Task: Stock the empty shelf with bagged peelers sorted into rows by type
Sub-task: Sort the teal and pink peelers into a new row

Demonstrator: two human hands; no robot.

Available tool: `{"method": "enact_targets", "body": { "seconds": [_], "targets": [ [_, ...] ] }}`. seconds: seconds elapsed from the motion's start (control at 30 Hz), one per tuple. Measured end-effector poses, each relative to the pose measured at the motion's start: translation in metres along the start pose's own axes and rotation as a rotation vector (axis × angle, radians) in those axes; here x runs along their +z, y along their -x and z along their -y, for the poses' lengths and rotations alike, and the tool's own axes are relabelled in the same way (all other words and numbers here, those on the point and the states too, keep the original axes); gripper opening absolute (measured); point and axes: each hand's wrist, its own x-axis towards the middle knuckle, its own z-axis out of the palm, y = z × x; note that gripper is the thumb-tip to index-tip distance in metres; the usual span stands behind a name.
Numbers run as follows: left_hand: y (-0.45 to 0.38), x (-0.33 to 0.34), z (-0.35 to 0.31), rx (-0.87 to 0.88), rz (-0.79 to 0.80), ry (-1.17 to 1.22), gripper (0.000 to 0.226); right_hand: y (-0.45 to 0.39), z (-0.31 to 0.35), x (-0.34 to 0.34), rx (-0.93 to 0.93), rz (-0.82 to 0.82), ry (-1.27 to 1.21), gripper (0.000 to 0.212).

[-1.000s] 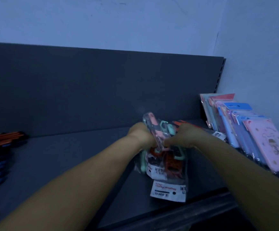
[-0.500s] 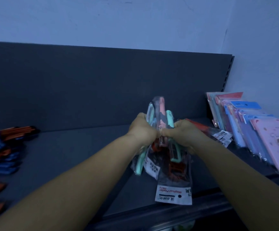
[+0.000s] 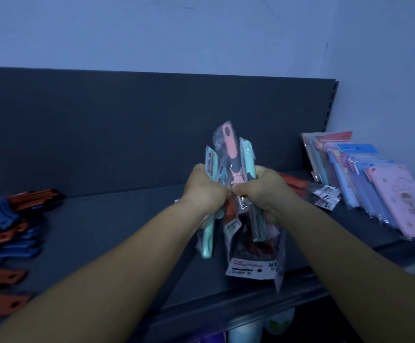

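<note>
A bundle of bagged peelers (image 3: pixel 233 164) with pink, mint and red handles stands upright in front of me, above the dark shelf (image 3: pixel 117 219). My left hand (image 3: pixel 205 191) grips its left side and my right hand (image 3: pixel 260 191) grips its right side, knuckles nearly touching. White label cards (image 3: pixel 253 268) hang from the bundle's lower end. More orange bagged peelers (image 3: pixel 298 185) lie on the shelf just behind my right hand.
Orange and blue bagged peelers (image 3: pixel 5 226) lie in rows at the shelf's left end. A leaning stack of pink and blue packaged items (image 3: pixel 374 184) fills the right end. The shelf's dark back panel (image 3: pixel 127 129) rises behind. The front lip (image 3: pixel 226 308) runs below my arms.
Both hands have lifted the bundle higher and turned it more upright; the peeler handles now stick up further above my fists.
</note>
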Motion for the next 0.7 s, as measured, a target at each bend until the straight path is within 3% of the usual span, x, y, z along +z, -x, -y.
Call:
{"method": "enact_targets", "body": {
  "seconds": [0.2,0.4,0.7],
  "targets": [
    [0.009,-0.032,-0.004,-0.01,0.02,0.129,0.043,0.022,0.02,0.025,-0.032,-0.024,-0.002,0.025],
    [0.032,-0.063,-0.018,0.12,0.026,0.14,0.044,0.049,0.046,0.047,-0.066,-0.078,-0.038,0.027],
    [0.11,-0.061,-0.061,0.325,0.227,0.148,0.047,0.152,0.079,0.02,-0.15,-0.309,-0.16,0.026]
  ]
}}
